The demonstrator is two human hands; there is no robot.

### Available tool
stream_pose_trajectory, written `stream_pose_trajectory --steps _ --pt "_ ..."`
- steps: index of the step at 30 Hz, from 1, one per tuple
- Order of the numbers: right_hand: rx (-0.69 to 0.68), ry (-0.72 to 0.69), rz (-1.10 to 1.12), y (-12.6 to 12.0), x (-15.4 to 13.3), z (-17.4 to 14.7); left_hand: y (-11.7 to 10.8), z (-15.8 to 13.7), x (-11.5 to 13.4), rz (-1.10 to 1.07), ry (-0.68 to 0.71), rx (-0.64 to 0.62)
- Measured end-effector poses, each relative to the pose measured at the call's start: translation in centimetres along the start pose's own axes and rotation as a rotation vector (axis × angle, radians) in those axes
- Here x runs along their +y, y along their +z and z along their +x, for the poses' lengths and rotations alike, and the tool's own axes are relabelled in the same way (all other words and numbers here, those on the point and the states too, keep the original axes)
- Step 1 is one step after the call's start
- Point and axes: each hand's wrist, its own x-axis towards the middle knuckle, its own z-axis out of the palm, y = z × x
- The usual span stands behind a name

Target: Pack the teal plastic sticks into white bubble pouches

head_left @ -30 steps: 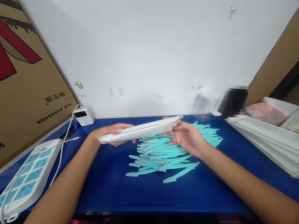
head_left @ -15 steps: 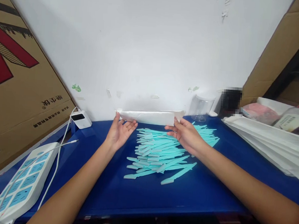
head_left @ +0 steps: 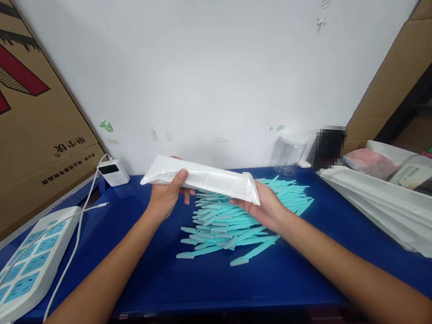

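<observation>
A white padded mailer (head_left: 203, 177), puffed and creased, is held up over the blue table (head_left: 188, 283), its long side toward me. My left hand (head_left: 167, 195) grips its left part, thumb on top and fingers underneath. At the other end, my right hand (head_left: 266, 207) supports the mailer from below and behind, and its thumb is hidden. Just under my hands lies a loose pile of turquoise eyebrow razors (head_left: 226, 222), most with their handles pointing away to the right. Whether anything is inside the mailer I cannot tell.
A white power strip (head_left: 27, 262) with a cable runs along the left edge, near a small white device (head_left: 114, 172). At the right are stacked white mailers (head_left: 390, 209) and a bottle (head_left: 421, 166). A clear jar (head_left: 289, 155) stands by the wall; cardboard (head_left: 24, 153) rises at left.
The mailer has come nearer and tilted, showing more of its broad face. My left thumb has moved onto its top, and my right hand has slid under the right end.
</observation>
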Motion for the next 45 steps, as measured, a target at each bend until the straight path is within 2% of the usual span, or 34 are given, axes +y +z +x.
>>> stream_pose_trajectory --steps 4,10,15,20,25,29,31,35,40,45 --pt "-0.042 0.025 -0.016 0.0 1.3 -0.1 0.2 -0.3 0.8 -0.018 0.028 -0.032" --pt "0.042 0.128 0.011 0.0 1.7 0.0 -0.1 -0.1 1.5 -0.100 0.059 -0.120" --pt "-0.054 0.133 -0.022 -0.1 1.3 -0.2 -0.5 -0.3 1.1 -0.114 -0.037 -0.199" --pt "-0.061 0.154 0.042 -0.3 0.9 0.0 -0.4 -0.7 0.9 -0.129 -0.111 -0.251" --pt "-0.160 0.238 0.025 -0.1 0.8 -0.1 1.0 -1.3 0.5 0.009 -0.137 -0.184" --pt "-0.241 0.310 -0.002 0.3 0.9 -0.4 1.4 -0.9 0.2 0.146 0.028 -0.047" --pt "-0.228 0.333 0.010 0.5 1.1 -0.5 1.7 -0.5 0.5 0.192 0.124 0.024" --pt "-0.140 0.324 0.059 1.0 1.2 -0.3 3.3 0.2 2.0 0.163 0.157 -0.002" --pt "-0.109 0.283 0.097 1.0 0.7 -0.4 7.2 1.7 4.1 0.165 0.237 -0.061" --pt "-0.055 0.193 0.084 0.2 0.0 -0.2 9.8 3.2 4.7 0.253 0.302 -0.059"
